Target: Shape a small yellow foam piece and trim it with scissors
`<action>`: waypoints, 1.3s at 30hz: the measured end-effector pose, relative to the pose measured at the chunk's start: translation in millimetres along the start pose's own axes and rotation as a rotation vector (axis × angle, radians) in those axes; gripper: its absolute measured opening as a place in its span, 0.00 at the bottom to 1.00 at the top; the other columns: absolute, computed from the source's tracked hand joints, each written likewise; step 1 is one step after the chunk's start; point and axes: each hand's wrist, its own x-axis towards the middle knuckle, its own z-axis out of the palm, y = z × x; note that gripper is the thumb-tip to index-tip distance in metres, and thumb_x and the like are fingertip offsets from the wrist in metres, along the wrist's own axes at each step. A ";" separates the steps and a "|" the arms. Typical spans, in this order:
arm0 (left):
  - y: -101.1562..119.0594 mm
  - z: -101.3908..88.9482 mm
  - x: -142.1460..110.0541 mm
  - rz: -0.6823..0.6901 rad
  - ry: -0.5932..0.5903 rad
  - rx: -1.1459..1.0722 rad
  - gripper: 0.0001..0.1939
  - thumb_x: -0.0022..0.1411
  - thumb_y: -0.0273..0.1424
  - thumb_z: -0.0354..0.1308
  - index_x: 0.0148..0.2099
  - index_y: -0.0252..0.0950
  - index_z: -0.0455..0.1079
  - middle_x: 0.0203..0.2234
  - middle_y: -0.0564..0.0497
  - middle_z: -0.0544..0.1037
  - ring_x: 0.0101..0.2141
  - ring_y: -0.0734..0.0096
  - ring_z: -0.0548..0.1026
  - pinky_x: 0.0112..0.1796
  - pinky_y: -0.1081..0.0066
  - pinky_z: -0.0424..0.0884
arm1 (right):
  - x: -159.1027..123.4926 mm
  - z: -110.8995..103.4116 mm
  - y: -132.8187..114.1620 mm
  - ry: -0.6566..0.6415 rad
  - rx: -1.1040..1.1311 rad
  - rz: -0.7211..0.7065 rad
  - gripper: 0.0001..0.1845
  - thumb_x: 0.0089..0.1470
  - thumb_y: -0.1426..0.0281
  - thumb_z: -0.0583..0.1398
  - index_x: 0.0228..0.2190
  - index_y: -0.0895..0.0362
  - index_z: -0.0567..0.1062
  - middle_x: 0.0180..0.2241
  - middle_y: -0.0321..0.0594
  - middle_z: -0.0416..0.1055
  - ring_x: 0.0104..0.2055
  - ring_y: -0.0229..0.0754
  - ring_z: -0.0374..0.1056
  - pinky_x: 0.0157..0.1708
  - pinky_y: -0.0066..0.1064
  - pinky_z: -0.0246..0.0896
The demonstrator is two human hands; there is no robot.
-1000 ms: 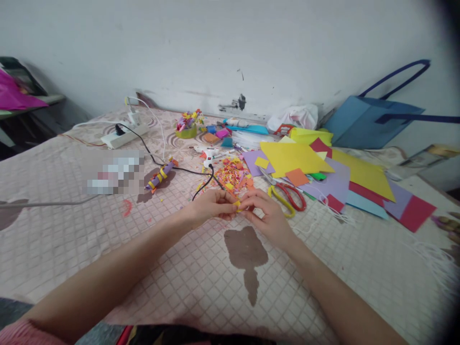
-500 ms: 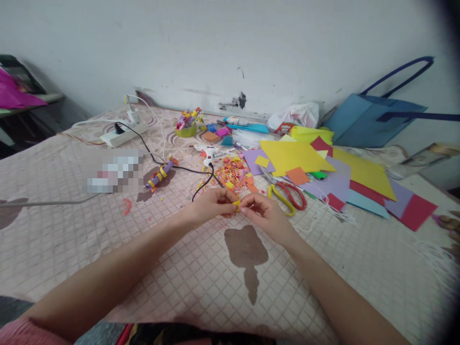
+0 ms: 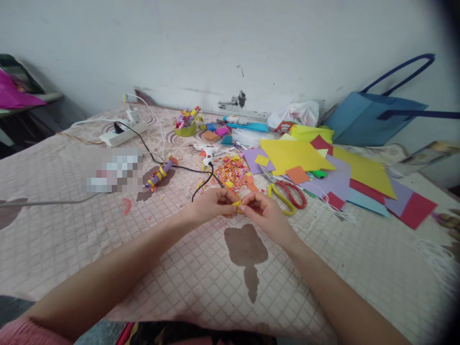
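Note:
Between my two hands is a small yellow piece (image 3: 236,204), perhaps craft foam, mostly covered by fingertips. My left hand (image 3: 214,205) pinches its left side with thumb and forefinger. From the other side, my right hand (image 3: 264,212) grips it in a pinch too, its fingertips almost touching those of the left. Just beyond the hands lies a heap of tiny colourful scraps (image 3: 233,172). Scissors (image 3: 292,194) with red and yellow handles rest right of my right hand. A white glue gun (image 3: 208,154) with a black cord lies behind the left hand.
Coloured sheets (image 3: 291,155) overlap on the right, before a blue bag (image 3: 373,117). A purple roll with yellow bands (image 3: 160,173) lies left. Behind it are a white power strip (image 3: 124,134) and a green bowl of scraps (image 3: 186,129). White string (image 3: 339,215) trails at right.
Both hands keep their pinch on the yellow piece in nearly the same spot. Only a very slight shift of the view shows.

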 end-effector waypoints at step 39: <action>-9.8 15.6 0.7 0.005 0.218 -0.027 0.13 0.46 0.21 0.64 0.35 0.31 0.66 0.24 0.54 0.75 0.26 0.77 0.73 0.29 0.75 0.68 | 4.7 5.5 9.9 0.087 0.062 0.033 0.06 0.49 0.71 0.61 0.29 0.55 0.66 0.25 0.33 0.66 0.27 0.36 0.63 0.27 0.29 0.59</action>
